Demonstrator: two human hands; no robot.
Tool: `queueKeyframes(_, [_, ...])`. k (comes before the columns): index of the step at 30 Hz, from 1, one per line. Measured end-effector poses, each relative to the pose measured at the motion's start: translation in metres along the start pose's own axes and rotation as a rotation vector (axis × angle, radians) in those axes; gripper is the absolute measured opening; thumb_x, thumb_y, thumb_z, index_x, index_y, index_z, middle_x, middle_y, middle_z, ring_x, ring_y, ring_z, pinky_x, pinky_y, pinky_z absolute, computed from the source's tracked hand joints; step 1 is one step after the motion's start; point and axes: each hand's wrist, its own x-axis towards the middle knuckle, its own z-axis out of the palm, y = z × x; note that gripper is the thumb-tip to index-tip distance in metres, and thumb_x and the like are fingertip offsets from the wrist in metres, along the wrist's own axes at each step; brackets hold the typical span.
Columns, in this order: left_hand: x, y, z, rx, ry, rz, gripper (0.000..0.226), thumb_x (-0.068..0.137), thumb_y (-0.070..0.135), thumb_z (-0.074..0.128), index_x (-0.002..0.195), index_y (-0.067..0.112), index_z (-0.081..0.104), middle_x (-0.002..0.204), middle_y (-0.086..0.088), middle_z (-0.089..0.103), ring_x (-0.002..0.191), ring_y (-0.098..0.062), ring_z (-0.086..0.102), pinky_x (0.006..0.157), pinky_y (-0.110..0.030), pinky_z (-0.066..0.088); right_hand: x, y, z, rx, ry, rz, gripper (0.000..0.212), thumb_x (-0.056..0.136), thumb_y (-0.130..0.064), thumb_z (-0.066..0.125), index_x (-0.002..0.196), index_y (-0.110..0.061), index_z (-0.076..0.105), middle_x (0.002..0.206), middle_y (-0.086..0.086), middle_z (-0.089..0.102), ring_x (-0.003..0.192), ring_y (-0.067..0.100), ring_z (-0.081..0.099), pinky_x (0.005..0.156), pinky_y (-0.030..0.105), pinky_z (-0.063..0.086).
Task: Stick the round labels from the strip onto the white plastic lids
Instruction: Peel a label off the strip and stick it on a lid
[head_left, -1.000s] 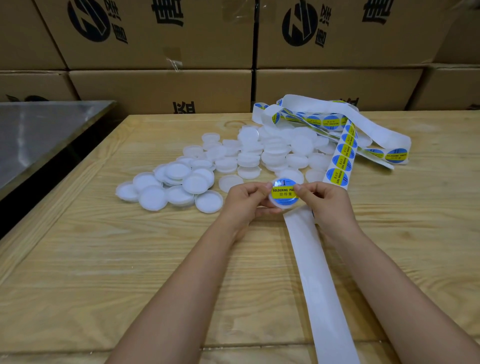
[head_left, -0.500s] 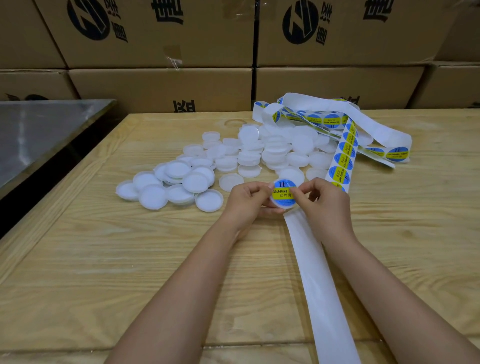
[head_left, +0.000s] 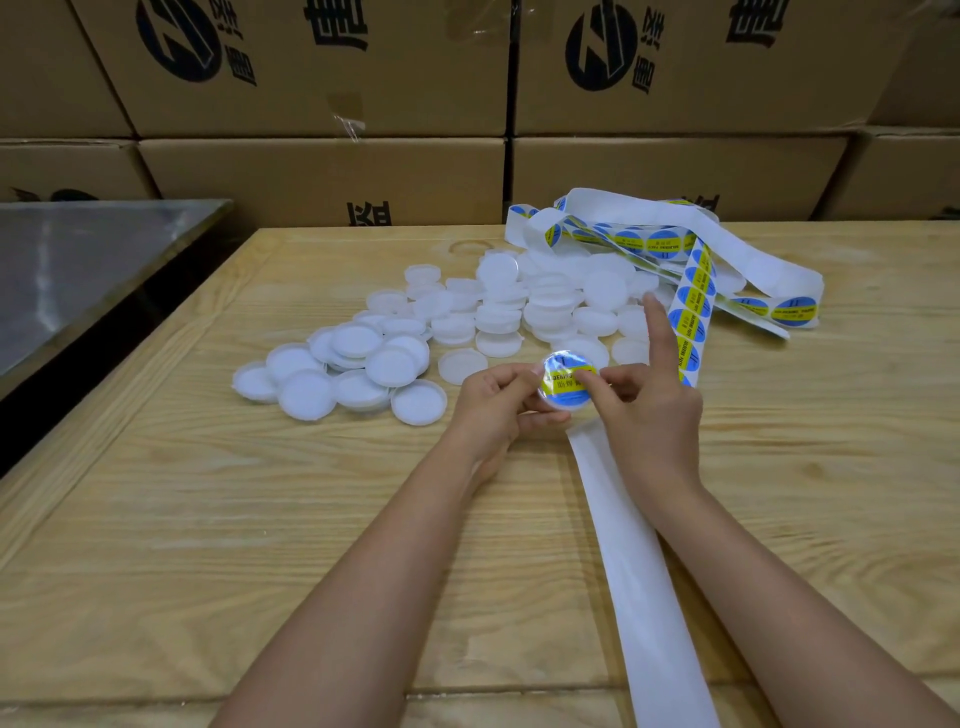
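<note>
Label (head_left: 566, 383) on yet?

Nearly. A second ago both hands pinched the lid (head_left: 565, 407) by its edges. Now my right hand (head_left: 649, 410) has its forefinger lifted straight, with the thumb pressing the label flat. My left hand (head_left: 498, 402) grips the lid over the surface (head_left: 260, 519), just beside the pile (head_left: 395, 358).

Meaning?

It's stuck, I'd say. Next comes setting it aside, then the strip (head_left: 693, 306) again.

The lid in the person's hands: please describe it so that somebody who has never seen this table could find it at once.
On the wooden table, at the near edge of the pile of white lids, the left hand and right hand hold one lid together above the bare paper strip. Unlike its plain white neighbours, it carries a round blue and yellow label.
</note>
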Motion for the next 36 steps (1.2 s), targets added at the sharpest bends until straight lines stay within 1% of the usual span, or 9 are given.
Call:
queueKeyframes(1, [0.000,0.000,0.000,-0.015,-0.008,0.002,0.018,0.093,0.010,0.054,0.085,0.001,0.067,0.072,-0.015,0.068,0.061,-0.019,0.067,0.058,-0.026,0.057,0.001,0.000,0.001,0.010,-0.002,0.021,0.056,0.081,-0.018,0.071,0.133,-0.021,0.051,0.072,-0.007,0.064,0.066,0.008,0.062,0.072,0.022,0.049])
queueKeyframes(4, [-0.001,-0.001,0.002,-0.012,-0.041,0.013,0.020,0.094,0.009,0.051,0.086,0.001,0.067,0.073,-0.011,0.069,0.064,-0.018,0.067,0.059,-0.028,0.057,0.002,0.002,0.005,0.091,0.036,0.084,0.011,0.084,-0.017,0.069,0.092,-0.010,0.070,0.071,-0.008,0.066,0.067,0.006,0.063,0.074,0.031,0.053])
queueKeyframes(7, [-0.003,-0.003,0.005,0.060,-0.063,0.035,0.019,0.094,0.009,0.052,0.086,0.001,0.067,0.072,-0.010,0.069,0.064,-0.018,0.066,0.059,-0.028,0.058,0.004,0.006,0.008,0.193,0.084,0.177,0.019,0.083,-0.022,0.070,0.073,-0.009,0.060,0.065,-0.012,0.061,0.060,-0.001,0.057,0.065,0.020,0.047])
queueKeyframes(10, [-0.003,-0.004,0.006,0.095,-0.063,0.046,0.017,0.092,0.009,0.055,0.082,0.003,0.068,0.071,-0.008,0.069,0.063,-0.016,0.066,0.058,-0.027,0.057,0.005,0.008,0.011,0.176,0.090,0.210,0.028,0.080,-0.031,0.072,0.073,-0.013,0.052,0.064,-0.010,0.055,0.057,-0.005,0.051,0.057,0.009,0.039])
queueKeyframes(15, [-0.003,-0.005,0.005,0.069,-0.039,0.066,0.016,0.089,0.011,0.059,0.077,0.006,0.069,0.068,-0.004,0.067,0.058,-0.011,0.061,0.056,-0.023,0.054,0.004,0.010,0.015,0.173,0.028,0.243,0.035,0.074,-0.040,0.075,0.078,-0.022,0.045,0.071,-0.009,0.053,0.061,-0.004,0.050,0.057,0.011,0.039])
queueKeyframes(19, [-0.003,-0.003,0.006,0.006,-0.006,0.062,0.020,0.088,0.015,0.058,0.074,0.008,0.071,0.067,-0.006,0.064,0.056,-0.009,0.057,0.053,-0.020,0.051,0.001,0.011,0.018,0.226,-0.048,0.236,0.044,0.071,-0.037,0.079,0.090,-0.016,0.045,0.078,-0.008,0.053,0.066,0.003,0.051,0.063,0.022,0.043])
queueKeyframes(26, [-0.004,0.001,0.004,-0.066,0.031,0.005,0.020,0.091,0.019,0.055,0.083,0.004,0.065,0.070,-0.008,0.067,0.058,-0.011,0.061,0.055,-0.021,0.052,-0.002,0.010,0.012,0.239,-0.203,0.144,0.048,0.069,-0.032,0.081,0.088,-0.035,0.037,0.087,-0.014,0.055,0.068,-0.002,0.052,0.061,0.014,0.044])
queueKeyframes(33, [0.000,0.002,0.002,-0.096,0.042,-0.030,0.019,0.094,0.016,0.053,0.087,0.005,0.066,0.072,-0.005,0.069,0.064,-0.013,0.060,0.055,-0.019,0.052,0.004,0.011,0.003,0.352,-0.246,0.110,0.029,0.080,-0.008,0.072,0.086,-0.027,0.052,0.078,-0.004,0.059,0.064,0.003,0.051,0.061,0.018,0.045])
queueKeyframes(36, [0.000,0.001,0.003,-0.068,0.022,-0.013,0.019,0.094,0.013,0.052,0.088,0.005,0.067,0.072,-0.004,0.070,0.065,-0.014,0.062,0.055,-0.020,0.052,0.005,0.012,0.000,0.369,-0.196,0.134,0.018,0.086,-0.010,0.067,0.079,-0.020,0.054,0.068,-0.004,0.060,0.049,0.008,0.052,0.052,0.019,0.045])
